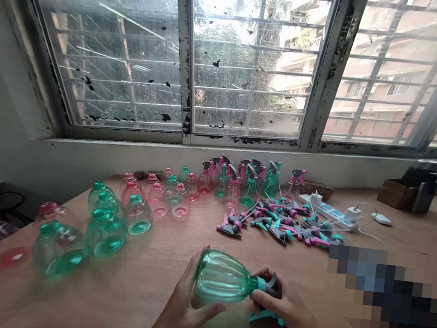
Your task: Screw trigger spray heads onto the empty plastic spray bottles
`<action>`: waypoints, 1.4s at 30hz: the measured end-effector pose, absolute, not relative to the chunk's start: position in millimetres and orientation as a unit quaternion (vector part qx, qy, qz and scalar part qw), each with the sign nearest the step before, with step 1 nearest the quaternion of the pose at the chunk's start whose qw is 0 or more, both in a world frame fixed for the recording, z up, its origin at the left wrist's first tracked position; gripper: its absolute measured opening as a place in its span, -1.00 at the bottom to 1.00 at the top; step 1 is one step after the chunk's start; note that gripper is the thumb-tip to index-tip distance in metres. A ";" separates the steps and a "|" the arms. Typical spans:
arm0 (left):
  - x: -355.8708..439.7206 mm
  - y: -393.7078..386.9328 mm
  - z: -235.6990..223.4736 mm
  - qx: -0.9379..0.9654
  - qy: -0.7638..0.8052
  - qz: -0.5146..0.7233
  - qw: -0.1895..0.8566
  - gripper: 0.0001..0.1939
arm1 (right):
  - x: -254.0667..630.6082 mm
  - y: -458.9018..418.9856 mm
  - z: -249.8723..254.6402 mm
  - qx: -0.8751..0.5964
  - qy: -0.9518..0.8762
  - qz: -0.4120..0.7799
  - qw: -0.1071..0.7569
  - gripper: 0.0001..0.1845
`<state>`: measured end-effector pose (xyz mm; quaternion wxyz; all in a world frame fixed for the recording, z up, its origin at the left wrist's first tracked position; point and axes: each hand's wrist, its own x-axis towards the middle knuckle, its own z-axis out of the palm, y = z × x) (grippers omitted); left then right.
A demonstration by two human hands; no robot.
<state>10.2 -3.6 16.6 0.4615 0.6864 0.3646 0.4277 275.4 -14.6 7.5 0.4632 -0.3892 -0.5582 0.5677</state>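
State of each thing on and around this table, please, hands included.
Green bottle: held on its side
Sprayer head: at its neck
Left hand: around bottle
Right hand: gripping sprayer head
Bottles at left: upright, uncapped
Bottles with sprayers: upright
Loose sprayer heads: heaped
Power strip: plugs in
Window frame: paint chipped

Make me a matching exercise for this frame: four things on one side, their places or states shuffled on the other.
1. Left hand
2. Right hand
3. Loose spray heads
4. Power strip

A. Lying in a jumbled heap
B. Has white plugs in it
C. At the neck end, on the dark spray head
D. Holding the body of the green bottle

Pairs: 1-D, 2-C, 3-A, 4-B
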 end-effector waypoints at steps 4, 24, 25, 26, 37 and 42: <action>9.8 -2.9 13.3 0.695 0.359 0.437 0.444 -0.03 | 275.5 -14.4 7.7 -0.387 -0.550 0.572 0.469 -0.59; 13.0 3.1 7.2 0.681 0.405 0.430 0.432 0.05 | 273.3 -14.1 7.2 -0.394 -0.556 0.552 0.480 -0.60; 12.4 4.1 3.7 0.684 0.401 0.432 0.429 0.05 | 273.3 -13.8 6.8 -0.393 -0.556 0.553 0.481 -0.61; 11.8 4.7 0.7 0.688 0.401 0.431 0.426 0.06 | 273.2 -13.6 6.6 -0.391 -0.554 0.554 0.483 -0.61; 11.9 -4.6 16.6 0.684 0.389 0.408 0.464 -0.03 | 270.6 -14.5 6.7 -0.378 -0.524 0.566 0.512 -0.61; 12.0 -0.8 1.5 0.697 0.388 0.427 0.427 -0.08 | 270.7 -14.0 7.1 -0.379 -0.510 0.575 0.516 -0.58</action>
